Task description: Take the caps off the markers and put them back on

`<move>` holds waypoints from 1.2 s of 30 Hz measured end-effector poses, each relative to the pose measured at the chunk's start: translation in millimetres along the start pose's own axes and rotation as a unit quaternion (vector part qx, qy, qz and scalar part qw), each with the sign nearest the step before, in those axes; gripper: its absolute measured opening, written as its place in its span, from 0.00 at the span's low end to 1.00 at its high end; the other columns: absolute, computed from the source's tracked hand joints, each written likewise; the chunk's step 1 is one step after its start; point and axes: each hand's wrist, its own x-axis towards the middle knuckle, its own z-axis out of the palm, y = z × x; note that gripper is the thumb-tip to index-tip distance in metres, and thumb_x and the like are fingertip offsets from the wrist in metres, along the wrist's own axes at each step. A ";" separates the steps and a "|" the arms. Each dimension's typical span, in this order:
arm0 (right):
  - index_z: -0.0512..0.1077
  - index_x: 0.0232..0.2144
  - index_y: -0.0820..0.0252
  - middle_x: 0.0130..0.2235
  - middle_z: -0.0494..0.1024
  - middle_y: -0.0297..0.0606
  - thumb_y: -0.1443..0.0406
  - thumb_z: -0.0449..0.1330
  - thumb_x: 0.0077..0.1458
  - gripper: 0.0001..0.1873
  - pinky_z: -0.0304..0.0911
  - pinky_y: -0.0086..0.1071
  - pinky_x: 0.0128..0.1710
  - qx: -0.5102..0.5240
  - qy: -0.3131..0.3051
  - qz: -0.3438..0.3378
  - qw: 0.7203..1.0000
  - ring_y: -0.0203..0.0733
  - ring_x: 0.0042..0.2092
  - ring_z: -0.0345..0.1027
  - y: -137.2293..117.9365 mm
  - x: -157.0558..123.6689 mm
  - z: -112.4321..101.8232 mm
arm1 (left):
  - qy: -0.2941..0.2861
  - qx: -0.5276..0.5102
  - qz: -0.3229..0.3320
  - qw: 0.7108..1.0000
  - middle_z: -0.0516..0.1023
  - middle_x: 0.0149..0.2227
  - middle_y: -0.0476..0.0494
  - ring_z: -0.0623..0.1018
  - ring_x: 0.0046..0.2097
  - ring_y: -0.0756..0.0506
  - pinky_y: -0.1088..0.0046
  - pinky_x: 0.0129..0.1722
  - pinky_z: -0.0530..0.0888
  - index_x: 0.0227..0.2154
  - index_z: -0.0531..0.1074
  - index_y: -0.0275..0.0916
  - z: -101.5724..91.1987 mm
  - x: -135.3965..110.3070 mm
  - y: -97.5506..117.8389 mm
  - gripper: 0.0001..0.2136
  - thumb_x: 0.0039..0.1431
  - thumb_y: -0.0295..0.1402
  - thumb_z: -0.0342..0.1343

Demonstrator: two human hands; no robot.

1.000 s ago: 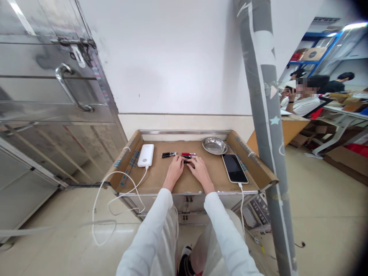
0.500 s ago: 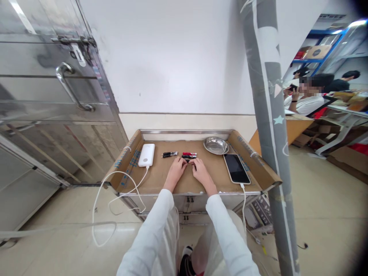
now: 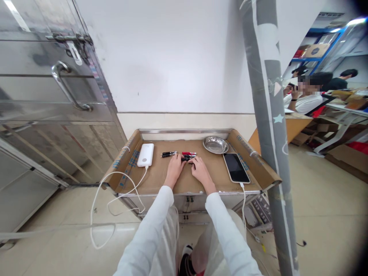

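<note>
Just in front of me on the cardboard-covered top, my left hand [image 3: 174, 168] has its fingers closed at the left end of a black pen [image 3: 187, 158]. Beside it, my right hand [image 3: 200, 170] has its fingertips pinched together near the same pen. A small dark bit shows at those fingertips, too small to name. Right behind the fingers lie a red pen [image 3: 189, 153] and more black pens, side by side. Farther left, a pair of black pens [image 3: 169, 154] rests apart from that row.
A white power bank [image 3: 145, 155] with a cable lies left. On the right are a round metal dish [image 3: 215, 145] and a phone [image 3: 236, 168] on a cable. Raised cardboard sides edge the cabinet top [image 3: 161, 184]. A grey wrapped post [image 3: 270, 115] stands right; people sit beyond.
My left hand has shifted slightly forward, up to the row of pens. The fingertips of my right hand have moved slightly, and the black pen between the hands now lies nearer the row.
</note>
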 end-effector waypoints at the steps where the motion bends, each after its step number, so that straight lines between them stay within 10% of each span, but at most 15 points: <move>1: 0.70 0.39 0.59 0.41 0.71 0.41 0.77 0.47 0.51 0.18 0.61 0.37 0.48 0.004 0.001 -0.003 1.000 0.44 0.44 0.62 1.5 0.5 1.4 | 0.002 0.002 0.000 1.000 0.70 0.41 0.42 0.73 0.43 0.44 0.65 0.45 0.70 0.39 0.64 0.38 -0.4 0.8 0.6 0.07 0.59 0.31 0.54; 18: 0.69 0.39 0.59 0.40 0.71 0.42 0.72 0.49 0.57 0.12 0.54 0.36 0.44 -0.149 0.010 0.073 0.986 0.45 0.43 0.61 -5.8 2.8 -0.4 | -0.012 0.072 0.013 0.997 0.71 0.38 0.41 0.73 0.40 0.44 0.67 0.43 0.69 0.36 0.70 0.37 -1.5 4.3 3.2 0.09 0.64 0.33 0.46; 27: 0.70 0.38 0.60 0.38 0.70 0.45 0.73 0.49 0.56 0.12 0.55 0.38 0.43 -0.128 0.026 0.072 0.989 0.47 0.42 0.61 -2.3 2.2 1.4 | 0.117 0.115 -0.136 0.977 0.70 0.45 0.31 0.71 0.48 0.38 0.58 0.47 0.68 0.44 0.66 0.32 -4.3 1.1 1.1 0.14 0.60 0.22 0.39; 36: 0.72 0.44 0.52 0.42 0.69 0.41 0.72 0.50 0.55 0.18 0.55 0.37 0.45 -0.074 -0.020 -0.001 0.997 0.45 0.45 0.61 -7.0 1.7 -2.3 | 0.119 0.148 -0.185 0.964 0.70 0.43 0.28 0.69 0.49 0.35 0.53 0.48 0.65 0.41 0.66 0.32 -5.8 -2.2 4.1 0.13 0.62 0.25 0.37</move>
